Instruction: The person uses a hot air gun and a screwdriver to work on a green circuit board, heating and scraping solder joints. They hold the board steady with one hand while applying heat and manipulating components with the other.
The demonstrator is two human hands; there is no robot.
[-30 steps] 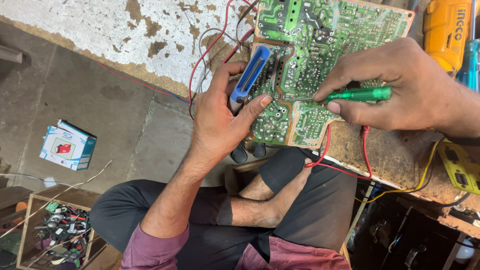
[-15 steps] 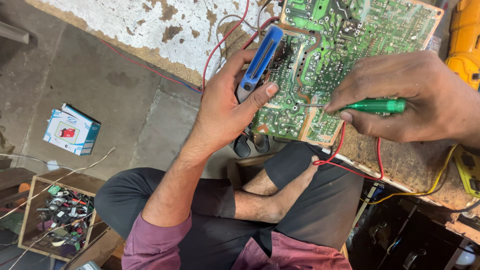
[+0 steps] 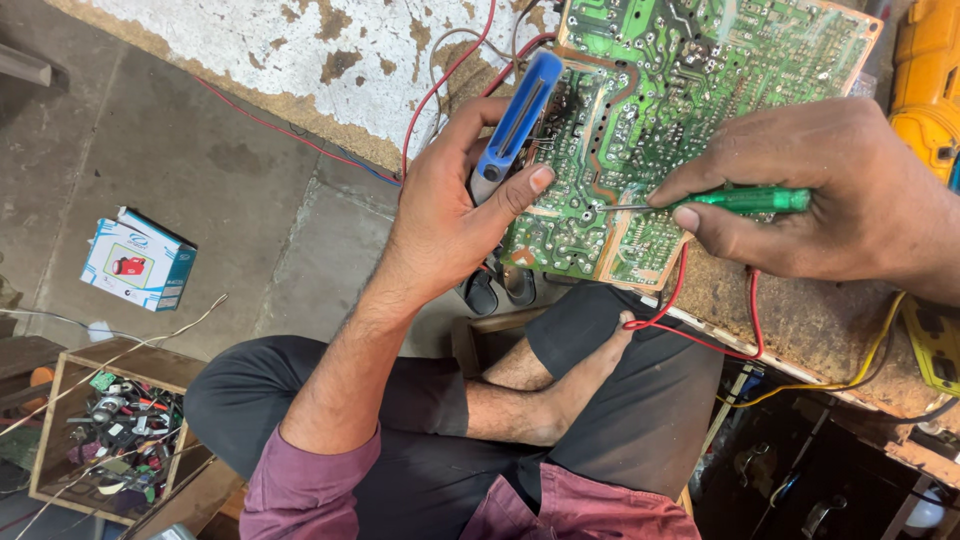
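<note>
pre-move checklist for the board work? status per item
1. Left hand grips blue tool: ok.
2. Right hand grips green screwdriver: ok.
3. Screwdriver tip on the board solder side: ok.
4. Blue tool tip touching the board: cannot tell, thumb hides it.
5. Red wires clear of both tools: ok.
6. Board resting flat on the bench: cannot tell.

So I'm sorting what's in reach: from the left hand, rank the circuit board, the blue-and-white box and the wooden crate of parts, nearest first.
From the left hand:
1. Circuit board, just right, touching.
2. Blue-and-white box, far left on the floor.
3. Wooden crate, lower left corner.
</note>
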